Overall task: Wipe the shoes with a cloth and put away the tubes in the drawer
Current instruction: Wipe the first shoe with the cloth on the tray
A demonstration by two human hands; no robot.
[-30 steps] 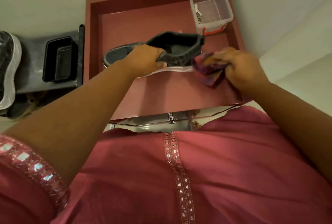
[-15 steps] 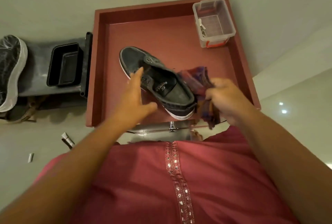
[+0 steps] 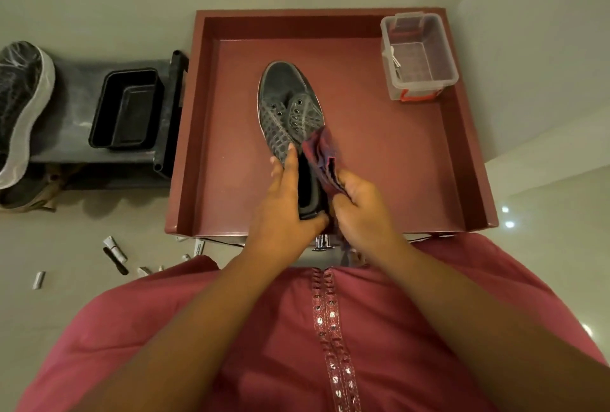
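A dark grey shoe (image 3: 288, 104) lies upright on the red cabinet top (image 3: 396, 160), toe pointing away from me. My left hand (image 3: 284, 210) grips its heel, thumb round the back, fingers along the left side. My right hand (image 3: 359, 210) holds a dark red checked cloth (image 3: 321, 154) pressed against the shoe's right side near the opening. A second shoe (image 3: 23, 108) lies sole-up on the grey rack at far left. Several small tubes (image 3: 115, 248) are scattered on the floor at lower left. A chrome drawer handle (image 3: 321, 241) shows below the cabinet's front edge.
A clear plastic box (image 3: 419, 55) with a red clasp stands at the cabinet's back right corner. A black tray (image 3: 127, 108) sits on the grey rack (image 3: 79, 81) left of the cabinet. Walls close in behind and to the right.
The shoe has been turned from lying on its side to upright with its toe pointing away. My left hand moved to the heel and the cloth now presses the shoe's right side.
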